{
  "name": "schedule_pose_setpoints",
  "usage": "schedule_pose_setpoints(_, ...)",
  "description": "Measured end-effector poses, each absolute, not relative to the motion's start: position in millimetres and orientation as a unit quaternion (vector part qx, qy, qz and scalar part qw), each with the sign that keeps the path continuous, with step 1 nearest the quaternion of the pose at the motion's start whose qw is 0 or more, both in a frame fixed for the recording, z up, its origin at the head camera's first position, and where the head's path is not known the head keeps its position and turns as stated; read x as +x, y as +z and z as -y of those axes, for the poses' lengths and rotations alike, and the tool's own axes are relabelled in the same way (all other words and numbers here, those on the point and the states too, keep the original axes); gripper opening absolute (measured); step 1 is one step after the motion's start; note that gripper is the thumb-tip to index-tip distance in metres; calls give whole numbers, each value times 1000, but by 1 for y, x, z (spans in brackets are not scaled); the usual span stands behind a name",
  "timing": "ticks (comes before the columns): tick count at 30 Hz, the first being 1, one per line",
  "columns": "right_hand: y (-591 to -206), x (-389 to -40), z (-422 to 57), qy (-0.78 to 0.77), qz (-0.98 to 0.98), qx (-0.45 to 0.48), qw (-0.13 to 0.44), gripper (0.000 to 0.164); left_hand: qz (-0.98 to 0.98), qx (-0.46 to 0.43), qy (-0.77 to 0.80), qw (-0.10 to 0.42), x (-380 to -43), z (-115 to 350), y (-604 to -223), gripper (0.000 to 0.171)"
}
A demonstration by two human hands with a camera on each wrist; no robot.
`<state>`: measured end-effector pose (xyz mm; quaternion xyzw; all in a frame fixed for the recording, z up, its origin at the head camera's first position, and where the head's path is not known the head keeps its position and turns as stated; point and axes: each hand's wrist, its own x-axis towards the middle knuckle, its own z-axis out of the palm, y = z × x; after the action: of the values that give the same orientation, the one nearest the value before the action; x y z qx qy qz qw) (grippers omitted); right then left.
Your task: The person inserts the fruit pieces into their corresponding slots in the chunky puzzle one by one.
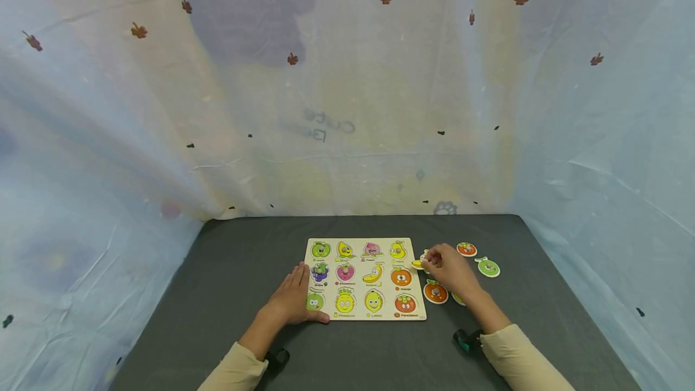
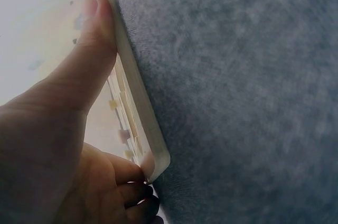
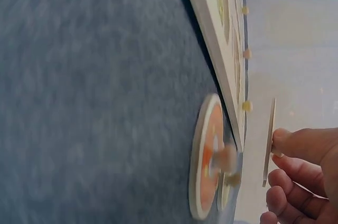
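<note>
A flat wooden fruit puzzle board [image 1: 359,288] lies on the dark table. My left hand [image 1: 293,297] rests at its near left corner, fingers along the left side and thumb on the near edge. In the left wrist view the thumb [image 2: 97,28] presses the board's rim. To the right of the board, my right hand [image 1: 447,267] pinches a thin yellow puzzle piece [image 1: 417,264] between thumb and fingers, just past the board's right edge. The right wrist view shows that piece [image 3: 269,147] edge-on, raised, its picture turned out of sight.
An orange-red round piece [image 1: 436,292] with a knob lies beside the board, near another piece [image 1: 458,299] partly under the right wrist. Farther right lie a red round piece [image 1: 466,250] and a green piece [image 1: 488,267]. A patterned curtain [image 1: 347,107] hangs behind the table.
</note>
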<state>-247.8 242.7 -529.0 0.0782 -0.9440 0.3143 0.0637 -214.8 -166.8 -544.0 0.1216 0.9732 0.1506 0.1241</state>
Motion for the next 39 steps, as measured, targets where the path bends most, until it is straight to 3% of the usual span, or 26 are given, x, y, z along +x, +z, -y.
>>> schedule_pose_setpoints(39, -543, -253, -174, 315, 933, 170, 29, 13, -971, 119, 164, 124, -213, 167, -539, 139)
